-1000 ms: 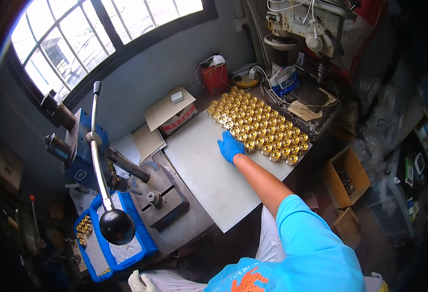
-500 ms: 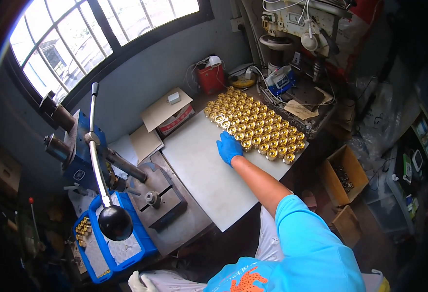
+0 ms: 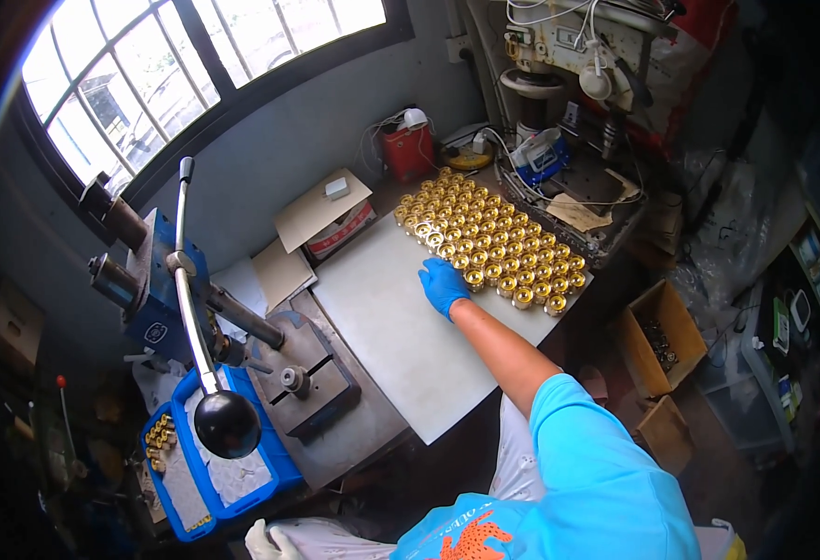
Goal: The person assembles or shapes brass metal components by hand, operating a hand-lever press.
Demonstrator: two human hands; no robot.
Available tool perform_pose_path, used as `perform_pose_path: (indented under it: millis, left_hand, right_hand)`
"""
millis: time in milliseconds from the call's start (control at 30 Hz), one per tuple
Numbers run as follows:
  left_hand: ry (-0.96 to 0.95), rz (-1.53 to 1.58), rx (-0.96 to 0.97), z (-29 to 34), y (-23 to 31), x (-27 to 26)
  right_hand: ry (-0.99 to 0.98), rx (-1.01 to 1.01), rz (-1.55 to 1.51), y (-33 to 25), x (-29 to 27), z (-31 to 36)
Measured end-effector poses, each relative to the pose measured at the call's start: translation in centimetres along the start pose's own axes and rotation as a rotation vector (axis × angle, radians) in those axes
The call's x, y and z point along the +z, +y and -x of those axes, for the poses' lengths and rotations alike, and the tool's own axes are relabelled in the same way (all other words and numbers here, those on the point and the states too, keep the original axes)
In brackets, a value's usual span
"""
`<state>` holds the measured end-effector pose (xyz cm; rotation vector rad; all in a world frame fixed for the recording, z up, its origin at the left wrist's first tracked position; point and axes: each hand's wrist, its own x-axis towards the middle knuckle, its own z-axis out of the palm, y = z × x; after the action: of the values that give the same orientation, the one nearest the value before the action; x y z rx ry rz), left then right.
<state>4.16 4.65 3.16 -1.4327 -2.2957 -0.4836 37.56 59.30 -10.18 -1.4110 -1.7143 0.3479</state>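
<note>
My right hand (image 3: 444, 287), in a blue glove, reaches to the near left edge of a block of shiny brass fittings (image 3: 496, 239), which stand in close rows on a pale board (image 3: 387, 336). Its fingers are bent in against the edge fittings, and the fingertips are hidden, so what they hold cannot be made out. Low in the view, my left hand (image 3: 273, 541) wears a whitish glove and lies by my leg. It is partly cut off by the lower edge; its visible fingers are apart, with nothing seen in them.
Left of the board stands a blue lever press (image 3: 153, 289) with a black ball handle (image 3: 227, 424). Below it, blue trays (image 3: 275, 471) hold paper and some brass pieces. A cardboard box (image 3: 324, 213) sits behind the board; a drill press (image 3: 569, 56) and an open carton (image 3: 664, 336) are right.
The whole view has shifted slightly. My right hand has drawn back very little from the fittings; the left hand stays by my leg.
</note>
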Motion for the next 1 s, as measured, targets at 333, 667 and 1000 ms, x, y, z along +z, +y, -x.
perform_pose_path:
  millis: [333,667,1000]
  left_hand:
    - [-0.001,0.027,-0.025,-0.3,0.6,-0.6]
    - [-0.018,0.051,-0.021,0.6,-0.7,0.6]
    - [0.133,0.136,-0.144,1.0,-1.3,-0.8]
  right_hand:
    - [-0.334,0.060,0.262,-3.1,-7.2,3.2]
    - [-0.224,0.035,0.281,-0.8,-7.0,3.4]
    - [-0.277,-0.243,0.060,-7.5,-8.8,8.6]
